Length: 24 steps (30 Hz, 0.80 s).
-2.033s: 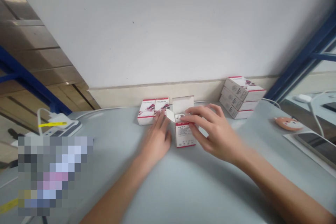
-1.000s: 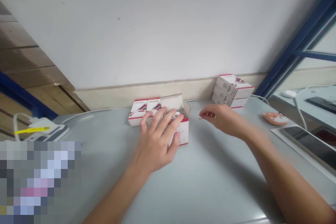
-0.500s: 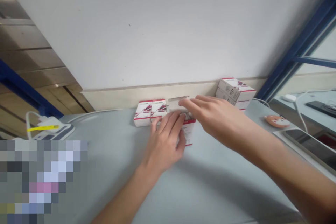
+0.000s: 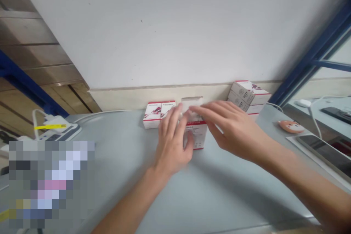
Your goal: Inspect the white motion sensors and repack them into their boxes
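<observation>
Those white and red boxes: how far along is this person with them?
Partway, it seems. Done: the stack of boxes by the wall and the two boxes look closed. In hand: the left hand and right hand are at a third box, its lid standing open. Left: that open lid.

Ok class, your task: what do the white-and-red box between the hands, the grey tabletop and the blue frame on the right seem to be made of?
The white-and-red box looks like thin printed paperboard, with a smooth matt finish and a thin raised flap. The grey tabletop has a smooth, faintly shiny surface, perhaps laminate or painted metal. The blue frame is probably painted metal, judging by its straight edges and even colour, though blur leaves that open.
</observation>
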Tool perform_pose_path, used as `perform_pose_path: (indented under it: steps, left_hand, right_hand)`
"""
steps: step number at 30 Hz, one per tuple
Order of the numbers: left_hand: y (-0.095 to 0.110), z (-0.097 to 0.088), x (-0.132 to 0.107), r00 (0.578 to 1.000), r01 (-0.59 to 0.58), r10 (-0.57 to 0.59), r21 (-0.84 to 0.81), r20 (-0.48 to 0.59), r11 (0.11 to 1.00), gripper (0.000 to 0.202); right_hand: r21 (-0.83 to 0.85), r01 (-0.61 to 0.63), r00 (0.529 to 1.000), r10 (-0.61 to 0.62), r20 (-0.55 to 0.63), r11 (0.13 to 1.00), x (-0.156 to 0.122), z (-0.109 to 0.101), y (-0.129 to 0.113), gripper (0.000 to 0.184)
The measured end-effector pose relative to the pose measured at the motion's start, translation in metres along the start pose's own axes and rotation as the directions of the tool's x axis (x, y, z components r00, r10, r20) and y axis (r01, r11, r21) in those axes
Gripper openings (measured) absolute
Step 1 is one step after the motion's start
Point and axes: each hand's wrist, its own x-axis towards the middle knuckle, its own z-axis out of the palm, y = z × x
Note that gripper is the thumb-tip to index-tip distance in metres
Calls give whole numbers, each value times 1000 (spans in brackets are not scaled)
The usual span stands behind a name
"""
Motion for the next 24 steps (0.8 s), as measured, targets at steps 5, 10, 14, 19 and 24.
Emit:
perform_pose_path:
  steps: [5, 10, 14, 19, 24]
  left_hand:
    - [-7, 9, -5, 953, 228, -292, -450, -78, 864, 58]
    - [-11, 18, -12, 966, 250, -242, -597, 95, 763, 63]
    - [-13, 13, -10, 986, 161, -123, -506, 109, 847, 51]
    - [-13, 7, -3, 990, 127, -82, -501, 111, 856, 43]
    - [-11, 7, -1, 993, 100, -51, -505, 109, 857, 44]
  right_hand:
    - [474, -363, 852, 492, -180, 802, -25, 28, 8, 29]
    - [659, -266, 929, 371, -21, 704, -25, 43, 13, 20]
    - [662, -189, 959, 283, -36, 725, -17, 42, 17, 11]
    - [712, -98, 952, 274, -138, 696, -21, 53, 19, 15]
    - [708, -53, 908, 328, -259, 704, -29, 62, 15, 42]
